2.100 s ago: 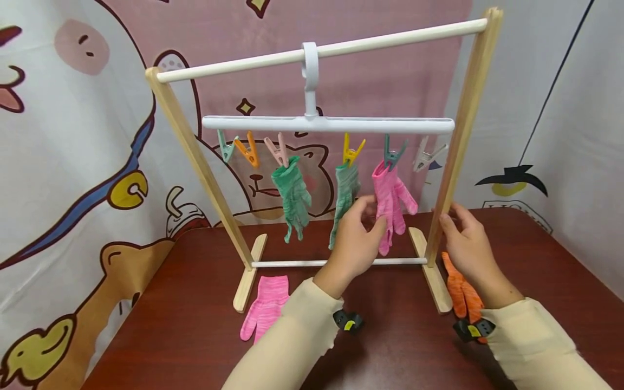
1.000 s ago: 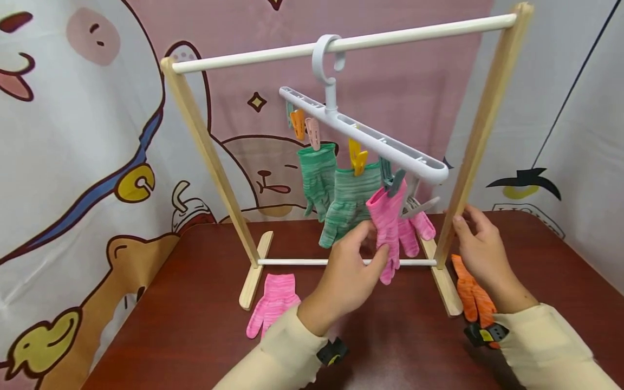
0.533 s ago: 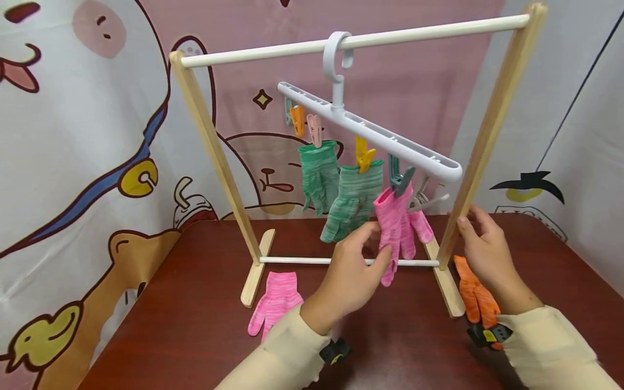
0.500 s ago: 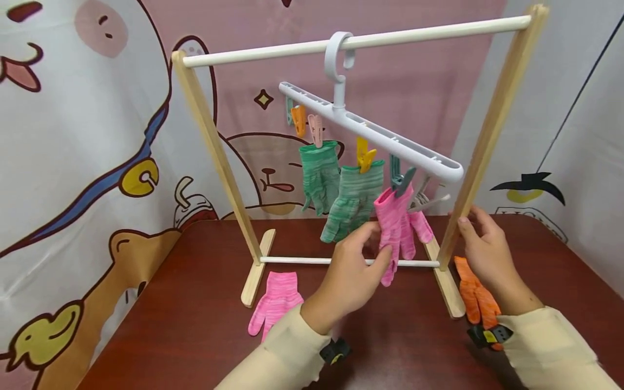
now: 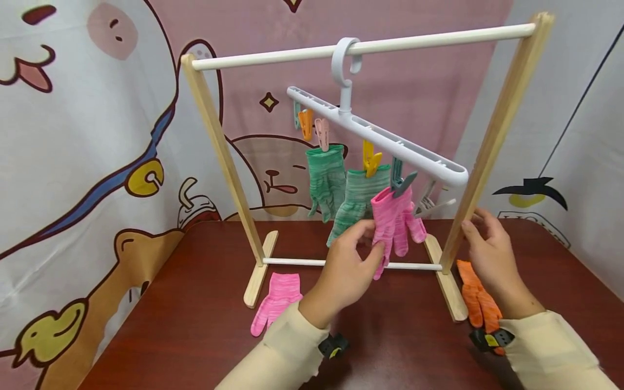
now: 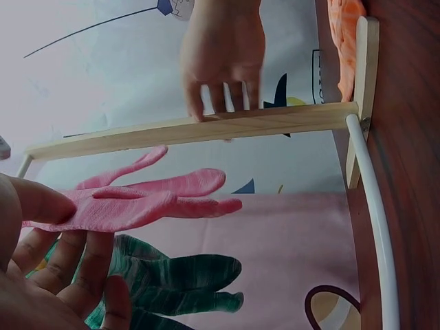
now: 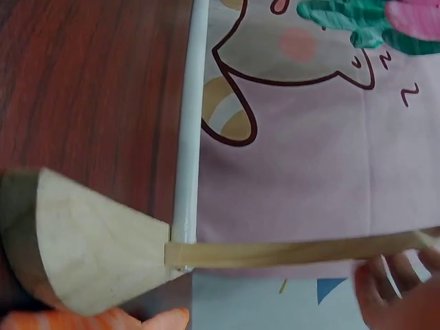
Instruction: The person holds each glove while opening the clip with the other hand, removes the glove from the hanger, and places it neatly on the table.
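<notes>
My left hand (image 5: 348,265) pinches the fingers of a pink glove (image 5: 390,216) between thumb and fingers. The glove hangs from a grey-green clothespin (image 5: 402,179) on a white clip hanger (image 5: 400,143), whose right end swings toward me. Beside it a pale green glove (image 5: 363,189) hangs from a yellow clothespin (image 5: 371,160), and a darker green glove (image 5: 325,179) from a pale pink clothespin (image 5: 322,134). At the right, my right hand (image 5: 492,254) holds the wooden post (image 5: 497,141) of the drying rack; in the left wrist view its fingers reach over the post's edge.
Orange (image 5: 305,123) and white (image 5: 431,205) clothespins hang without gloves, like a pale green one at the far end. On the dark red table (image 5: 390,341) lie another pink glove (image 5: 278,300) at left and an orange glove (image 5: 479,300) by the rack's right foot (image 5: 446,281).
The hanger has swung from parallel with the rack's top bar to a slant, its right end nearer me. My left hand came along with the pink glove. My right hand stays on the post.
</notes>
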Motion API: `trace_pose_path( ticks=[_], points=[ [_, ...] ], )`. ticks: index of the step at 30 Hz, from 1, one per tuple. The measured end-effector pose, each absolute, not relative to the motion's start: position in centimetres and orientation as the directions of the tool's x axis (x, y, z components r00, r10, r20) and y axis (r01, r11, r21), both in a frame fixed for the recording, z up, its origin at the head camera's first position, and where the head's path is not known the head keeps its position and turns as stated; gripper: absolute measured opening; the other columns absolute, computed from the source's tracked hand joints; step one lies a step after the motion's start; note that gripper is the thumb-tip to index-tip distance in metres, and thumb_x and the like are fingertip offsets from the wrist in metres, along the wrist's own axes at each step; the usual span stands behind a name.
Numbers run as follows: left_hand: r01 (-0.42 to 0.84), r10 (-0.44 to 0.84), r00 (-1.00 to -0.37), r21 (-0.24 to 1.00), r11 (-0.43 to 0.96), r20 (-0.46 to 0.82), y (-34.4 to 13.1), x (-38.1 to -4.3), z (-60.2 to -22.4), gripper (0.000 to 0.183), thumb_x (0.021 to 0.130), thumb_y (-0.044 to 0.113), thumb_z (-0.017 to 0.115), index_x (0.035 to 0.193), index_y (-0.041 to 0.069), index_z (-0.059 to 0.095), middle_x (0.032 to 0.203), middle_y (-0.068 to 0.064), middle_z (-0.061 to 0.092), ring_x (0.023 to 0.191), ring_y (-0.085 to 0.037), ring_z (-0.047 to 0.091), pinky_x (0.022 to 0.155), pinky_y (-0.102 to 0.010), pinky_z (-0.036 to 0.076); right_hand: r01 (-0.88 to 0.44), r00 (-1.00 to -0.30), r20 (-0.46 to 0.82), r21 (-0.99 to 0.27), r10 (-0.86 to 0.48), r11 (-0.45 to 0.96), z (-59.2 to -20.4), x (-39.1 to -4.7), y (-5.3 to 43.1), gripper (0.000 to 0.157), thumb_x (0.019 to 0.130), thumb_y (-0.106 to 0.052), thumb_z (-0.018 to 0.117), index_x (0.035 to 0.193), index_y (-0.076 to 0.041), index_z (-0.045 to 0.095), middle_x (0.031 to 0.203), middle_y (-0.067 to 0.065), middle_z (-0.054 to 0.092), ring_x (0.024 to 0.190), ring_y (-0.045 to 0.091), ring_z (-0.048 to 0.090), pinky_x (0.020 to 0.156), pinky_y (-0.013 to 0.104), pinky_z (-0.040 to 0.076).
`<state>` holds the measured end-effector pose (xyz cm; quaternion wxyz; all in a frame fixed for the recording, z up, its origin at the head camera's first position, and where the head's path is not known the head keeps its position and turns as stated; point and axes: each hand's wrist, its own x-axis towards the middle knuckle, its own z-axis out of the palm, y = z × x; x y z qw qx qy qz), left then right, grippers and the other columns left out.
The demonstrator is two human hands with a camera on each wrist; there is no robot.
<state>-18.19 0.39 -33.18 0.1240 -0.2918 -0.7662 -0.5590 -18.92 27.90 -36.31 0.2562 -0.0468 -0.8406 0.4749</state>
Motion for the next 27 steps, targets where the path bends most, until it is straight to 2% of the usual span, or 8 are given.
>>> trace_pose_path(
  ticks=[2,4,6,9,13,16,23,27],
  points=[
    [0.589,0.305,-0.797,0.783,0.203,0.521,0.4,-18.3,-33.2,0.023,0.095,0.012,0.064,0.118,0.011,0.064,0.1,0.0,0.067,0.09,-0.006,0.061,0.084,-0.021,0.051,-0.222,-0.779,0.473,-0.822,0.411,0.525,-35.9,-18.7,27.3,0.041,0.106,-0.022,0.044,0.146,-0.012,0.048,0.124,-0.003,0.056,0.106,-0.003,0.051,0.085,0.012,0.041],
    [0.594,0.303,-0.794,0.78,0.199,0.527,0.4,-18.3,-33.1,0.023,0.095,0.012,0.063,0.118,0.011,0.065,0.099,-0.001,0.068,0.089,-0.006,0.061,0.083,-0.021,0.051,-0.307,-0.663,0.567,-0.801,0.488,0.513,-35.3,-18.3,26.7,0.035,0.104,-0.017,0.048,0.137,-0.012,0.057,0.118,-0.012,0.058,0.109,-0.001,0.054,0.088,0.014,0.041],
    [0.593,0.303,-0.794,0.781,0.194,0.527,0.4,-18.3,-33.1,0.024,0.095,0.011,0.063,0.119,0.01,0.064,0.099,-0.001,0.068,0.088,-0.007,0.061,0.083,-0.021,0.051,-0.406,-0.561,0.653,-0.753,0.509,0.518,-34.5,-17.7,25.9,0.029,0.102,-0.012,0.051,0.127,-0.007,0.063,0.112,-0.017,0.06,0.108,0.003,0.057,0.089,0.016,0.042],
    [0.588,0.298,-0.797,0.786,0.19,0.525,0.4,-18.3,-33.0,0.026,0.095,0.01,0.062,0.12,0.009,0.064,0.099,-0.003,0.068,0.088,-0.009,0.061,0.083,-0.022,0.051,-0.517,-0.503,0.729,-0.684,0.464,0.515,-33.4,-16.7,24.6,0.026,0.1,-0.007,0.053,0.121,0.001,0.065,0.111,-0.014,0.064,0.105,0.007,0.06,0.089,0.017,0.044],
    [0.594,0.301,-0.793,0.782,0.189,0.53,0.4,-18.3,-33.0,0.027,0.095,0.01,0.061,0.121,0.008,0.063,0.099,-0.003,0.068,0.088,-0.009,0.061,0.082,-0.022,0.051,-0.613,-0.497,0.77,-0.638,0.4,0.467,-32.2,-15.5,22.9,0.026,0.098,-0.001,0.055,0.12,0.009,0.063,0.111,-0.007,0.068,0.104,0.01,0.062,0.09,0.016,0.047],
    [0.6,0.302,-0.79,0.776,0.196,0.534,0.3,-18.3,-33.0,0.027,0.094,0.009,0.061,0.121,0.007,0.063,0.099,-0.004,0.068,0.087,-0.009,0.061,0.082,-0.022,0.05,-0.642,-0.52,0.764,-0.645,0.383,0.414,-31.4,-15.1,22.1,0.026,0.098,0.0,0.055,0.121,0.008,0.063,0.11,-0.002,0.069,0.106,0.013,0.063,0.091,0.017,0.047],
    [0.583,0.305,-0.801,0.787,0.203,0.515,0.2,-18.4,-33.3,0.037,0.094,0.011,0.06,0.131,0.011,0.058,0.1,-0.003,0.068,0.088,-0.008,0.061,0.082,-0.023,0.049,-0.609,-0.669,0.653,-0.756,0.356,0.24,-28.7,-15.5,20.9,0.027,0.101,-0.005,0.052,0.124,-0.001,0.065,0.111,0.003,0.069,0.099,0.016,0.063,0.094,0.017,0.047],
    [0.589,0.31,-0.796,0.783,0.201,0.52,0.2,-18.4,-33.2,0.04,0.094,0.012,0.06,0.134,0.012,0.056,0.099,-0.003,0.068,0.087,-0.007,0.06,0.078,-0.021,0.049,-0.625,-0.755,0.606,-0.781,0.253,0.005,-27.0,-16.2,20.3,0.027,0.103,-0.009,0.051,0.125,-0.003,0.065,0.12,0.005,0.063,0.107,0.018,0.058,0.098,0.018,0.044]
  ],
)
